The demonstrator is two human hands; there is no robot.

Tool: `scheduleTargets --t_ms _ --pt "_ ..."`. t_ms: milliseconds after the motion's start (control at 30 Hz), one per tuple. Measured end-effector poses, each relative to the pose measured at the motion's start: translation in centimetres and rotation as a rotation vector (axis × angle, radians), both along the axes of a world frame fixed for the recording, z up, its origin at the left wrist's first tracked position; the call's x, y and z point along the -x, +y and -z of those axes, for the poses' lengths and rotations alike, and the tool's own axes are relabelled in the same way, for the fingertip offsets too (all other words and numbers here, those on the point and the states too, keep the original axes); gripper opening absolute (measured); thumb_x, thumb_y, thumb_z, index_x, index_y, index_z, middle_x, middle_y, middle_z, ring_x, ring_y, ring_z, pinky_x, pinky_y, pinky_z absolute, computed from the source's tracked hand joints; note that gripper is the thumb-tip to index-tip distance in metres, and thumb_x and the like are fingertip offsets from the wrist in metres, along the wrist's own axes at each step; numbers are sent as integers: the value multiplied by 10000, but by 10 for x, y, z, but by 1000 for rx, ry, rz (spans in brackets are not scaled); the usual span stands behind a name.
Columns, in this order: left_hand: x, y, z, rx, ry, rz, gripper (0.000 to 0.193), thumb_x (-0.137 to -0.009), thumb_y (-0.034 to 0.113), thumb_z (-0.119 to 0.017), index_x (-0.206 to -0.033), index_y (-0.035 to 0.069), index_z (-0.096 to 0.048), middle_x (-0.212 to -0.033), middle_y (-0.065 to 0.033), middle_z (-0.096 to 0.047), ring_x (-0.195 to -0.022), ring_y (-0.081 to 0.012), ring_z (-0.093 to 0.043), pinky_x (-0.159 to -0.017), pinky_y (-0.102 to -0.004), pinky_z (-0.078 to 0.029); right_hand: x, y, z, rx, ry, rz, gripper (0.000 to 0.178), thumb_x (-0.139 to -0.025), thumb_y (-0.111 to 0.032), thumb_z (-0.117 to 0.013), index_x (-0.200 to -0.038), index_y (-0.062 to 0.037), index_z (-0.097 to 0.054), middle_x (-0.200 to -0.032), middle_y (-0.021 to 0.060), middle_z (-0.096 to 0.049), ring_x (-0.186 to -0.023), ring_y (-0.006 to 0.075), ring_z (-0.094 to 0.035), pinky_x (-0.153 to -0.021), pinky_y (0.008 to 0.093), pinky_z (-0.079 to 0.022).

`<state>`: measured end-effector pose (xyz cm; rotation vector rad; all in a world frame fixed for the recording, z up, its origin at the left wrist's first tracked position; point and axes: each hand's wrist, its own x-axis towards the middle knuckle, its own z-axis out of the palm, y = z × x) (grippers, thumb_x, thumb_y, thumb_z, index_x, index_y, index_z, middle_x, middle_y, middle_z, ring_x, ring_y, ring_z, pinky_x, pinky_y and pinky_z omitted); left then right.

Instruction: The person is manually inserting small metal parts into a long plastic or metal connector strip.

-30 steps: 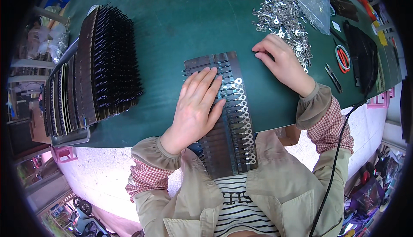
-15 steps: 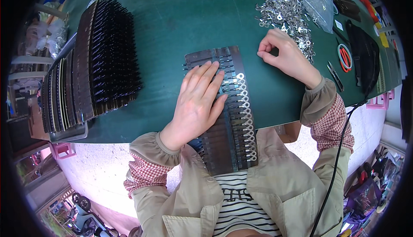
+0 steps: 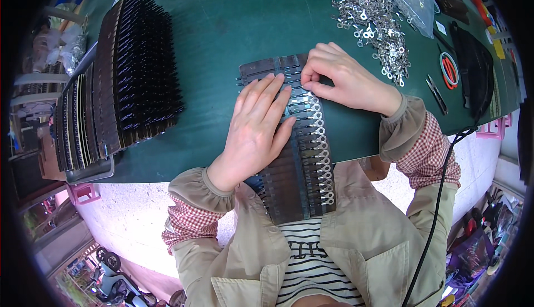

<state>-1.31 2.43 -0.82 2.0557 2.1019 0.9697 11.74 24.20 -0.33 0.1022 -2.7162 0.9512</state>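
Hiding strip (image 3: 303, 156) top (partly): both hands.

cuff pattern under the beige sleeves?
Red-and-white check on the cuffs; clearest in the head view, at both wrists.

On the worktop (image 3: 222, 23) the strip (image 3: 295, 156) lies in the middle, overhanging the near edge. The stack (image 3: 128, 79) stands to its left. The terminal pile (image 3: 372, 23) lies behind it, to the right, with the cutters (image 3: 436, 92) further right.
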Motion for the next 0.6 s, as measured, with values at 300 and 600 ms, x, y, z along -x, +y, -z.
scheduleTargets --t_ms 300,600 --pt "1 4 -4 47 -31 15 537 -887 146 -760 -1371 -25 -600 -1408 -215 -539 -1337 -408 -504 -1147 -516 -389 -24 -2 8 -78 177 52 170 -825 -1 -717 -994 -19 -705 -986 73 -637 -958 267 -617 -849 384 -499" --pt "-2 6 -5 110 48 23 554 -918 212 -740 -1422 37 -590 -1428 -225 -479 -1333 -449 -445 -1139 -533 -367 -36 -11 7 -206 203 55 377 -735 59 -702 -1107 6 -727 -1072 110 -639 -1024 295 -626 -878 383 -542"
